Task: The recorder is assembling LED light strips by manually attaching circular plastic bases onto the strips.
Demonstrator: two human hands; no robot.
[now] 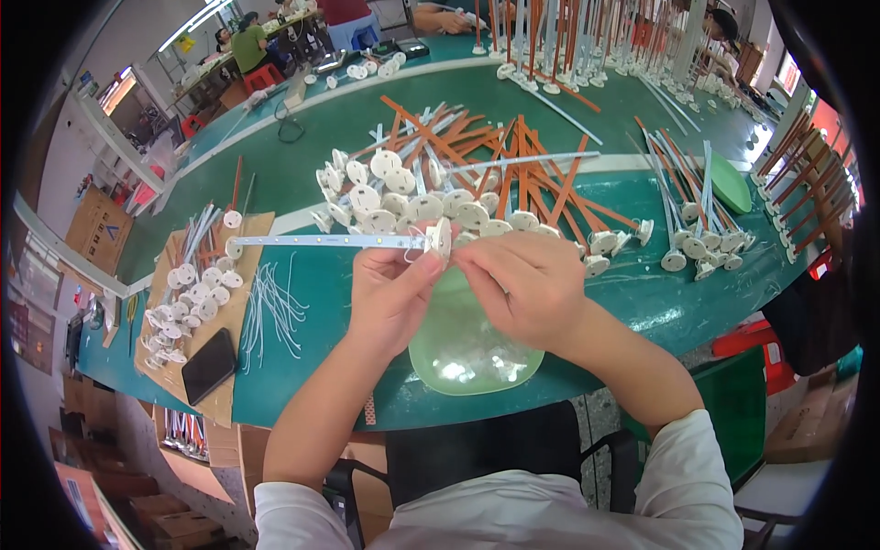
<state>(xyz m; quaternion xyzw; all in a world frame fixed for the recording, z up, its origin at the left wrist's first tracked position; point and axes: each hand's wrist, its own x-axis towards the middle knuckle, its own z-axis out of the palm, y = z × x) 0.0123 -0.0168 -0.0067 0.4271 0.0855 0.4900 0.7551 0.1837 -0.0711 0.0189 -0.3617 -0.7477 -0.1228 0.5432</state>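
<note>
A green table (302, 385) fills the middle of the frame, with a pale green bowl (467, 353) near the bottom edge. The bowl is partly hidden by the wrists. Both the left hand (392, 298) and right hand (522, 284) pinch a white disc (443, 236) on a long strip (321, 241). Further up lie piles of discs and orange sticks (477, 174).

My two forearms come up from the near edge, bare below white sleeves, and meet in the middle. My left hand (392, 298) is raised with its thumb pointing far and the fingers (423, 266) pinched together at the top. My right hand (524, 286) sits just beside it, palm down, fingers curled in toward the left (fingertips hidden, nearly touching the other hand).
</note>
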